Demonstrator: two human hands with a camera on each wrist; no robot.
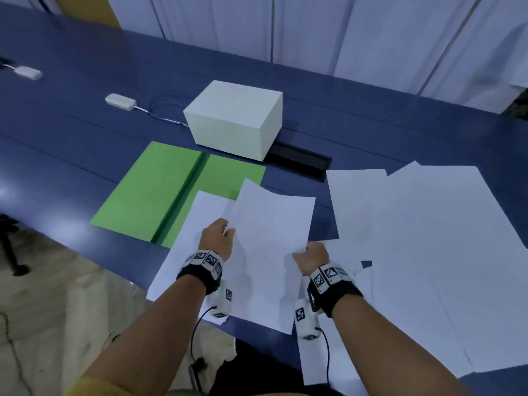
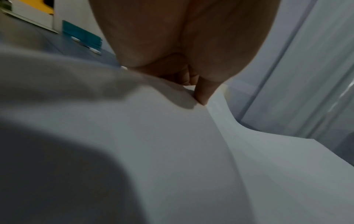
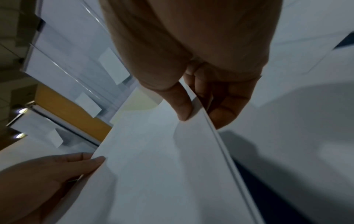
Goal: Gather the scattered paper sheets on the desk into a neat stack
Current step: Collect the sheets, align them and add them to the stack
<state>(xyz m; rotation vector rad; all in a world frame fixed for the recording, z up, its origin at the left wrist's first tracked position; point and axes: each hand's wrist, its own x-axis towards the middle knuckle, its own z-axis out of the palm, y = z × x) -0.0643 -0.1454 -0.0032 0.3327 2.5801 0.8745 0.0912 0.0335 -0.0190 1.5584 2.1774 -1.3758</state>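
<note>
A thin bundle of white sheets is lifted off the blue desk, curving upward between both hands. My left hand pinches its left edge; the left wrist view shows the fingers curled onto the paper. My right hand pinches the bundle's right edge, thumb on top and fingers underneath. Several more white sheets lie spread over the desk to the right. One sheet lies flat under the bundle at the left.
An open green folder lies left of the papers. Behind it stands a white box beside a black slot in the desk. Two white adapters with cables lie farther left. The desk's front edge runs near my forearms.
</note>
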